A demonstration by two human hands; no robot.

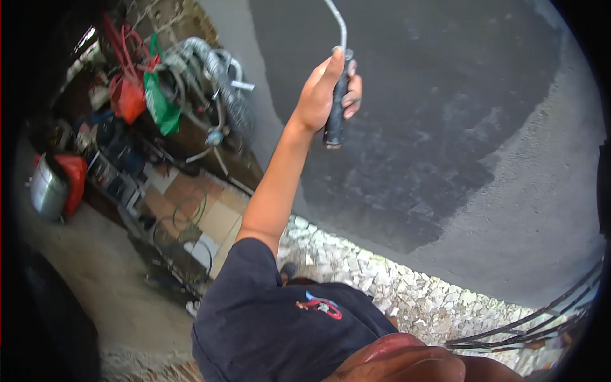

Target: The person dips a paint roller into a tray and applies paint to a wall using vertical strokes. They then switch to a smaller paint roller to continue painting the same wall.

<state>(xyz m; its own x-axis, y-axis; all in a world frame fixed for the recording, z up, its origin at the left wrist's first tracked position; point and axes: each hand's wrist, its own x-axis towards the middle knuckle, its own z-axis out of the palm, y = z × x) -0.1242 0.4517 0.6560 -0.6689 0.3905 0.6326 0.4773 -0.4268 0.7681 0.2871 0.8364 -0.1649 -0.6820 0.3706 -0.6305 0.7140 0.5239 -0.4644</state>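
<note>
My left hand [328, 92] is raised at arm's length in front of the wall, its fingers wrapped round the black grip of a paint roller [335, 121]. The thumb lies along the upper end of the grip. From there a bent metal rod [342, 25] runs up out of the frame, so the roller head is out of sight. Behind the hand the wall [407, 127] carries a broad dark grey, damp-looking patch. Lighter grey plaster [541, 210] surrounds it. My right hand is not in view.
Pale broken stone [382, 274] covers the ground along the wall's foot. Black metal bars [528, 328] stand at lower right. On the left hang a red bag [127, 99], a green bag [160, 105] and coiled hoses [216, 70]. A thin hose lies on floor tiles [223, 219].
</note>
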